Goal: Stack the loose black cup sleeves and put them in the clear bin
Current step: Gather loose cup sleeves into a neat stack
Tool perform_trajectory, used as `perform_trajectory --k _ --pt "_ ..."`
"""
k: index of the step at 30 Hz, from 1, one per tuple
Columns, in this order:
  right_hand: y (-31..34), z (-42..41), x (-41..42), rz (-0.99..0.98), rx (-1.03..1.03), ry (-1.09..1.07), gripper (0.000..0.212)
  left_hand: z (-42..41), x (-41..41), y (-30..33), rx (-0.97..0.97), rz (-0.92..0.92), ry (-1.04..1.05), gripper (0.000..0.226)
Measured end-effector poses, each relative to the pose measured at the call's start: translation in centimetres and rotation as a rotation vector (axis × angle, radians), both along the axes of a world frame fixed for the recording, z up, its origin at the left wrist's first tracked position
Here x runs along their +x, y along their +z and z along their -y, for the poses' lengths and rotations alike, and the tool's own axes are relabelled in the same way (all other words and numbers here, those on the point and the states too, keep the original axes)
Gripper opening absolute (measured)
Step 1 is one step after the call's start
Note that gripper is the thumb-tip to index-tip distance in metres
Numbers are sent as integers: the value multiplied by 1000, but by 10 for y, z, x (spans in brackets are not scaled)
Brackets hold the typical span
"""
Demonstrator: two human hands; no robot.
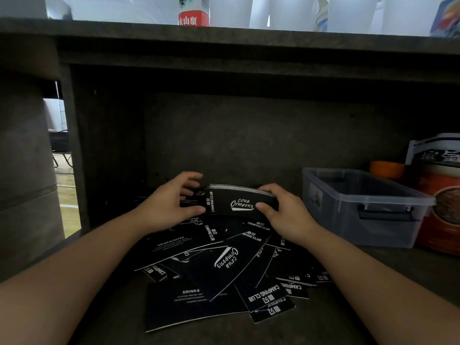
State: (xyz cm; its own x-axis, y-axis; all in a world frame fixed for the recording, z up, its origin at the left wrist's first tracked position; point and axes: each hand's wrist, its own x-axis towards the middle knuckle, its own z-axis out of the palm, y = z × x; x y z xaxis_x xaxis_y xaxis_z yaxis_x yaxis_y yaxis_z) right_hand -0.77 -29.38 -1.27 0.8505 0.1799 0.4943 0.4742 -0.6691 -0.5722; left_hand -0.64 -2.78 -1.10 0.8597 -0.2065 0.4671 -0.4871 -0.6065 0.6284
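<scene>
A stack of black cup sleeves [239, 201] with white "Camping Club" print stands on its edge above a loose pile. My left hand [171, 200] grips the stack's left end, thumb in front and fingers behind. My right hand [283, 210] grips its right end the same way. Several loose black sleeves [224, 265] lie flat and overlapping on the dark shelf below my hands. The clear bin [361, 207], with a dark latch handle on its front, sits to the right of my right hand and holds nothing that I can see.
The shelf [112, 307] is a dark recess with a back wall and an overhanging top. Right of the bin stand an orange cup [387, 169] and a printed orange package [443, 215]. A water bottle [194, 11] stands on top.
</scene>
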Motion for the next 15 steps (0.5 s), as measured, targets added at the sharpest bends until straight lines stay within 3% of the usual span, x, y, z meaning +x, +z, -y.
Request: perform_trajectory --k 3,7,12,15 --pt "0 -1 1 -12 -1 -5 27 -13 -9 12 192 -144 3 81" --pt "0 -1 3 -45 0 10 27 -22 -18 16 490 -433 -174 94" --pt "0 0 1 -54 -5 16 28 -18 -14 12 391 -445 -110 78" --pt "-1 0 2 -53 -5 17 29 -10 -17 14 141 -376 -138 58"
